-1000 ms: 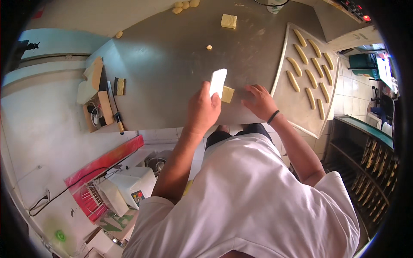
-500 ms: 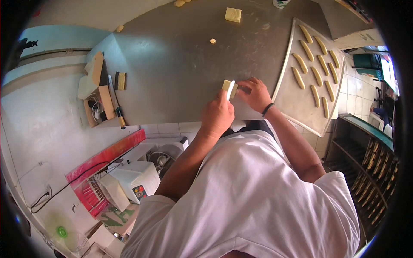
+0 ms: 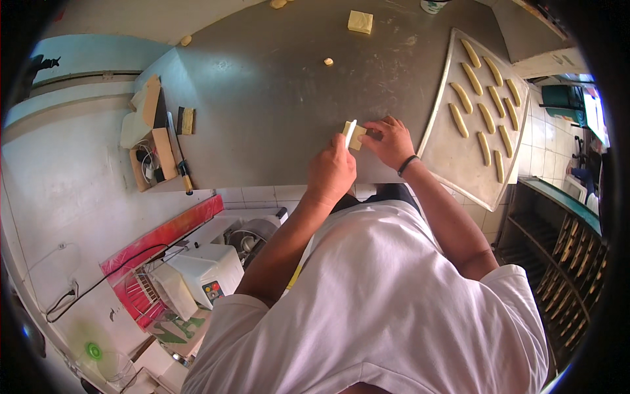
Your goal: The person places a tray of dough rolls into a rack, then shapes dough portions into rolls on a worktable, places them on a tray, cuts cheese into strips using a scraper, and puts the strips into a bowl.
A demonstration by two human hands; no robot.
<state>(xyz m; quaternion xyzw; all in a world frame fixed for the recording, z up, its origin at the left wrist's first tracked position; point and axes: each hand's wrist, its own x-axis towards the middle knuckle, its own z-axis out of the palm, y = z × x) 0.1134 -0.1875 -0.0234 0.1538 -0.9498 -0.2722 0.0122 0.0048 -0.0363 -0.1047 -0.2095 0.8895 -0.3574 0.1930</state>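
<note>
Near the front edge of the metal table, my left hand [image 3: 333,169] is closed around a thin white flat-edged piece [image 3: 351,133]; its exact kind is unclear. A pale yellow block [image 3: 346,127] shows beside the white edge, partly hidden by the fingers. On the other side of that edge is a flat pale yellow slice [image 3: 357,138]. My right hand [image 3: 392,143], with a dark band on its wrist, pinches at the slice's right side with thumb and fingers. Farther back lies another pale yellow block [image 3: 360,21].
A metal tray [image 3: 435,108] with rows of dough sticks [image 3: 486,118] sits at the right. A small dough lump [image 3: 329,62] lies mid-table. At left are an open cardboard box [image 3: 159,150], a long-handled tool [image 3: 185,172] and a dark-and-yellow block [image 3: 186,121]. A rack [image 3: 558,256] stands lower right.
The slice between my hands has tipped away from the white edge and shows more of its face. Both hands stay in nearly the same place.
</note>
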